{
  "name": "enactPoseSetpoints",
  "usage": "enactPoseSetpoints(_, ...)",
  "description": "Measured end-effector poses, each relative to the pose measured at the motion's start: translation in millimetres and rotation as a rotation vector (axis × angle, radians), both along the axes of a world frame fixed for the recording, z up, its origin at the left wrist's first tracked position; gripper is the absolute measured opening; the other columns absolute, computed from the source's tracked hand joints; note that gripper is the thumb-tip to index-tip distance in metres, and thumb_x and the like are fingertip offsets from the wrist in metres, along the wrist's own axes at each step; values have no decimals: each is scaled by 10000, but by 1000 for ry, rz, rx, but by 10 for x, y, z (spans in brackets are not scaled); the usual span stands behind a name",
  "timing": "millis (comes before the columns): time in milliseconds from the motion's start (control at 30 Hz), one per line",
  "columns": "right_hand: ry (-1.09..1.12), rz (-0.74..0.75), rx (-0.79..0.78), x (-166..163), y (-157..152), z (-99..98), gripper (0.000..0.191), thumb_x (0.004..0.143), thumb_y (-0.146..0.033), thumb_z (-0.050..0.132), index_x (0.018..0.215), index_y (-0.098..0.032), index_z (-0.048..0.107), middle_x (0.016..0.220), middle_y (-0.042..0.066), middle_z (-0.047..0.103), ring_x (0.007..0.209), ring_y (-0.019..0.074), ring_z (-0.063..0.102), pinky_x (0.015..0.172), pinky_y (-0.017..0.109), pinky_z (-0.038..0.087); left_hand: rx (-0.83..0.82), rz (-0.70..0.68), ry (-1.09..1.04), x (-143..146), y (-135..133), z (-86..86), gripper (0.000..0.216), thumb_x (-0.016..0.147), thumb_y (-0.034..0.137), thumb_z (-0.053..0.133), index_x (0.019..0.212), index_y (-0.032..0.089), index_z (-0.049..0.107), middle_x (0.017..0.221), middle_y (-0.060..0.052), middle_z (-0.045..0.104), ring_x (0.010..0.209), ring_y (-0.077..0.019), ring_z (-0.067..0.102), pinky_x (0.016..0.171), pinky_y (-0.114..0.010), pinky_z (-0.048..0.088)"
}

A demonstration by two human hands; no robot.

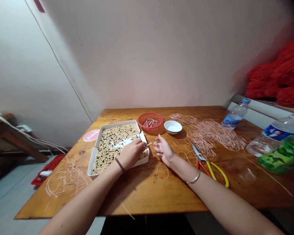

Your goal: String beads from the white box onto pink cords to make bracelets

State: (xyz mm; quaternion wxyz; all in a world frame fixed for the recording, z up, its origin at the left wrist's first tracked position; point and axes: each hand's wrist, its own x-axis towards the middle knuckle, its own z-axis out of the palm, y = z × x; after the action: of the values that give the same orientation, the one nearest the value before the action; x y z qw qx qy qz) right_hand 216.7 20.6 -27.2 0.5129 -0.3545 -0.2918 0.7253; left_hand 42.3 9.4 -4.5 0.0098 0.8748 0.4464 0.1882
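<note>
Pale cream, black and a few green beads [105, 158] lie loose in a shallow white rectangular box [127, 141] on the brown wooden tabletop [137, 199]. Over the box's right edge, the person's left hand [134, 150] pinches a thin, pale, stick-like piece [149, 144] between its fingers, one end jutting toward the right hand [163, 151]. That right hand floats just beside it with fingers loosely bent; whether they grip a fine strand cannot be told.

For such small handling, a light pinch near the tip seems best, leaving the jutting end free and visible. Keeping both hands close, as they are, should steady the meeting point; staying above the box would let a dropped bead fall back among the others. A slim pinkish cord loop [162, 180] lies just below the right hand and could snag if a wrist drags across it.

Metal-bladed cutters with yellow and orange handles [199, 154] lie near the right forearm, beside a tangled heap of pinkish cord [205, 132], so wide sweeps of that arm are better avoided.
</note>
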Motion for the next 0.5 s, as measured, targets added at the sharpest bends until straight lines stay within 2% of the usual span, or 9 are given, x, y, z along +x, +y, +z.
enactPoseSetpoints(200, 98, 206, 63, 24, -36, 53, 369, 814, -544, 486, 733, -232, 305, 520, -114, 220, 416, 59, 15, 399, 200, 21, -60, -65, -128, -11, 30, -28, 243, 928, 343, 457, 906, 202, 653, 864, -50, 641, 785, -151, 578, 710, -253, 429)
enactPoseSetpoints(367, 149, 331, 57, 61, -59, 70, 294, 841, -454, 421, 712, -230, 281, 521, -103, 198, 424, 69, 12, 412, 210, 57, -125, -56, -268, -13, 58, -47, 180, 875, 339, 553, 895, 209, 676, 857, -33, 687, 756, -141, 604, 743, -253, 452)
enactPoseSetpoints(500, 194, 391, 49, 105, -79, 104, 261, 831, -416, 414, 698, -225, 297, 515, -95, 190, 417, 68, 41, 423, 213, 84, -141, -63, -278, -11, 59, -41, 165, 860, 337, 578, 877, 212, 684, 842, -24, 693, 748, -136, 605, 726, -246, 450)
